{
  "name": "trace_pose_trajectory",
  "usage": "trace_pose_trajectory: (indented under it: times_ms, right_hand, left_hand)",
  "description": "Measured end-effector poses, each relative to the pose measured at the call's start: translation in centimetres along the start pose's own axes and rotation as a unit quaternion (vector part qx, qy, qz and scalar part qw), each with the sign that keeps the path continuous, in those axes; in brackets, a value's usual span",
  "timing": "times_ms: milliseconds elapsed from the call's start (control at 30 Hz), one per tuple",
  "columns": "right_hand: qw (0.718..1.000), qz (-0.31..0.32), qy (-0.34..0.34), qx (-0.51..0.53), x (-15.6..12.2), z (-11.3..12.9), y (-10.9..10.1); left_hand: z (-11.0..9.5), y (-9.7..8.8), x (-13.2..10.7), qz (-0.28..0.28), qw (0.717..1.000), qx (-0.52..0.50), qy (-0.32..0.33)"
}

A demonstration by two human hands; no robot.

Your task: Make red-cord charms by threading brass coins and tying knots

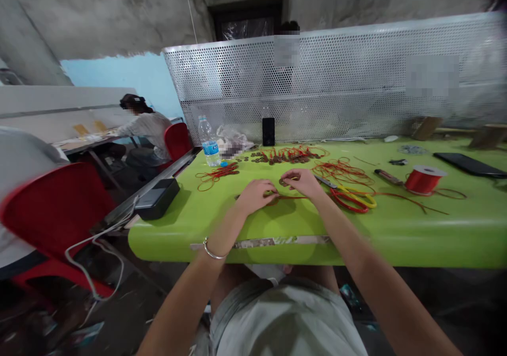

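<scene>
Above the green table, my left hand (256,195) is closed, its fingertips on a red cord (293,197) that runs right beneath my other hand. The edge of a small dark disc shows just left of that hand. Thumb and fingers of my right hand (303,182) pinch a brown coin-like disc (282,182). Scissors (351,199) with red and yellow handles lie right of my right wrist. Beyond the hands is a pile of brown discs with red cords (289,156). A smaller corded bunch (224,172) lies to the left, and loose red cord (344,171) to the right.
A red spool (423,180), a cutter knife (388,177) and a black phone (469,164) lie at right. A water bottle (209,142) and an upright phone (268,131) stand behind. A black box (158,198) sits at the left edge. Two people sit at left.
</scene>
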State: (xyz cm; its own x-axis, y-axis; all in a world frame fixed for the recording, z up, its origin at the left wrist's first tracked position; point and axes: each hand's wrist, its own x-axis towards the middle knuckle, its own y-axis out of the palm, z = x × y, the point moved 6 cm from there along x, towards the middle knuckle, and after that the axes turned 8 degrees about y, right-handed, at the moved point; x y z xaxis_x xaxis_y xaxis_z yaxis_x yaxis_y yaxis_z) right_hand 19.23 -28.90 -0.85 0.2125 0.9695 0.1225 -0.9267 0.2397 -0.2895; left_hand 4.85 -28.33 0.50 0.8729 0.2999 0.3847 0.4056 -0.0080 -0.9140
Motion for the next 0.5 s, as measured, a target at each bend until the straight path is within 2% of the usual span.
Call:
trace_pose_trajectory:
  times_ms: [100,267,500]
  right_hand:
    - [1.0,-0.002,-0.002,0.009,0.08,-0.09,0.02]
    - [1.0,-0.006,-0.009,0.016,0.33,-0.39,0.03]
    - [1.0,0.003,0.0,0.03,0.42,-0.66,0.09]
  left_hand:
    - [0.12,-0.38,-0.4,-0.018,1.0,-0.015,-0.008]
    - [0.13,-0.01,-0.57,0.022,0.999,-0.042,-0.004]
    - [-0.25,-0.33,-0.66,0.011,0.997,-0.08,-0.009]
